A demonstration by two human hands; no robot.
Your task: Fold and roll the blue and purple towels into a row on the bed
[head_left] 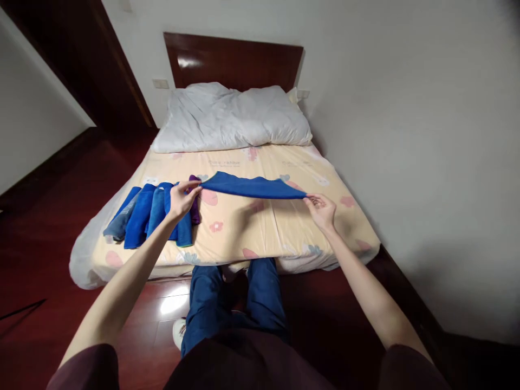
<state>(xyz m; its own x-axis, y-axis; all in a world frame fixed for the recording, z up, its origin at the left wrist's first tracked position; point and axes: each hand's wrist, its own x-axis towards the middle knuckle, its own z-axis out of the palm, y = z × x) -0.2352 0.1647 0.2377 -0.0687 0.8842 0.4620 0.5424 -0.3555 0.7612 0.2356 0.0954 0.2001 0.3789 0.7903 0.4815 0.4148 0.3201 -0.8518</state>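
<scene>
A blue towel (252,187) is stretched out between my two hands above the bed. My left hand (183,197) pinches its left corner, and my right hand (322,210) pinches the right one. The near edge runs almost straight, while the far side sags away in soft waves. Close by my left hand lies a row of rolled or folded blue towels (140,216), partly hidden behind my left wrist. A purple cloth (195,208) sits at the right end of that row.
The bed (227,244) has a pale yellow sheet with pink and grey prints. A white quilt (235,119) lies bunched before the dark wooden headboard (235,59). A wall (426,135) rises on the right; dark red floor (40,238) shows on the left.
</scene>
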